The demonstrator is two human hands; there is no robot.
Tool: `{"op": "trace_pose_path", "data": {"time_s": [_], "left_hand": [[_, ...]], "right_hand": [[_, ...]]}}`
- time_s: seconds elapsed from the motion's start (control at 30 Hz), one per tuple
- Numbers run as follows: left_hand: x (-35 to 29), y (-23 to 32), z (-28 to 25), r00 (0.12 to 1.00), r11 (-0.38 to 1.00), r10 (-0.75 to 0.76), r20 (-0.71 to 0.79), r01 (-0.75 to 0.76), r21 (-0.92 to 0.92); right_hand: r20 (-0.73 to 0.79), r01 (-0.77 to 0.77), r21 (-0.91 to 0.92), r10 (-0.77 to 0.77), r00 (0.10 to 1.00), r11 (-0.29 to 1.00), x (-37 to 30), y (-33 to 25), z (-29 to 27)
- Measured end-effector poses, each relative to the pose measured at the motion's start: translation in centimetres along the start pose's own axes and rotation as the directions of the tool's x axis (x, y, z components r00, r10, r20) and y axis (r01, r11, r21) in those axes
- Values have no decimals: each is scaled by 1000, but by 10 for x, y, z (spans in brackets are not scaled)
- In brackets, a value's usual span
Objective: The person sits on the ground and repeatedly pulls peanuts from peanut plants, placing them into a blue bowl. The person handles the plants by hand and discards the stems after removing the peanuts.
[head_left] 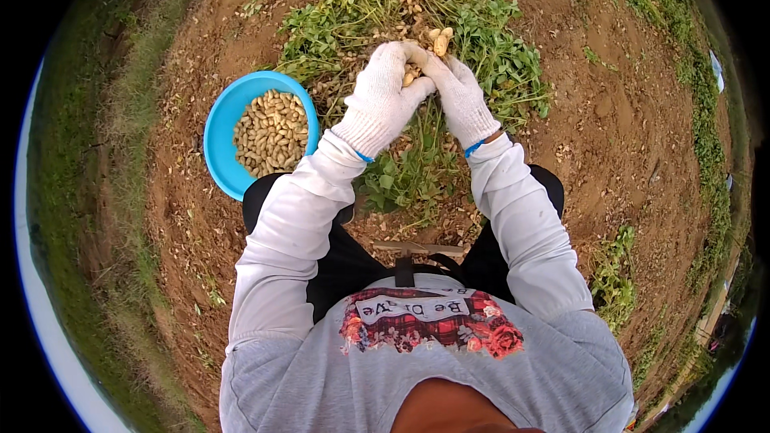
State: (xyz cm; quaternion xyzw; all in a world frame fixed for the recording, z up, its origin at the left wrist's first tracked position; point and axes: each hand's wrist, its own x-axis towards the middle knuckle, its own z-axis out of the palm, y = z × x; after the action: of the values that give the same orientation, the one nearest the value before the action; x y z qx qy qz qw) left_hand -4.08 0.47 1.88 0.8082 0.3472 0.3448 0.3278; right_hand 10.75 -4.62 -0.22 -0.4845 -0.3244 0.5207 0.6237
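Observation:
Both my hands, in white knit gloves, meet above a heap of uprooted peanut plants (497, 56). My left hand (385, 88) is closed, its fingers curled round a few peanuts (411, 76) that show between the two gloves. My right hand (459, 96) is closed too, fingertips pressed against the left hand's. Pale peanuts in the shell (440, 42) stick out just beyond the fingertips. Exactly which fingers grip them is partly hidden. To the left stands a round light-blue basin (218, 144) with many picked peanuts (271, 132) in it.
Brown soil (618, 144) strewn with dry bits surrounds the plants. Between my knees lie more green stems and leaves (413, 180). Grass (120, 160) runs along the left, and a row of low green plants (698, 112) along the right. The basin sits close to my left knee.

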Motion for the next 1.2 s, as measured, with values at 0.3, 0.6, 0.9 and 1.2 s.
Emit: {"op": "trace_pose_path", "data": {"time_s": [0.3,0.6,0.9,1.2], "left_hand": [[5,16,1,896,680,-326,300,443,-584],[0,13,2,853,121,-245,462,499,-858],[2,19,-60,819,762,-397,414,546,-348],[-1,-27,-71,869,889,-448,208,457,4]], "right_hand": [[-60,-14,-44,12,998,999,-4,-10,-7],[-38,-136,152,143,989,979,-12,-18,-12],[111,-67,206,45,993,976,-7,-8,-10],[112,-101,302,70,991,948,-8,-7,-4]]}}
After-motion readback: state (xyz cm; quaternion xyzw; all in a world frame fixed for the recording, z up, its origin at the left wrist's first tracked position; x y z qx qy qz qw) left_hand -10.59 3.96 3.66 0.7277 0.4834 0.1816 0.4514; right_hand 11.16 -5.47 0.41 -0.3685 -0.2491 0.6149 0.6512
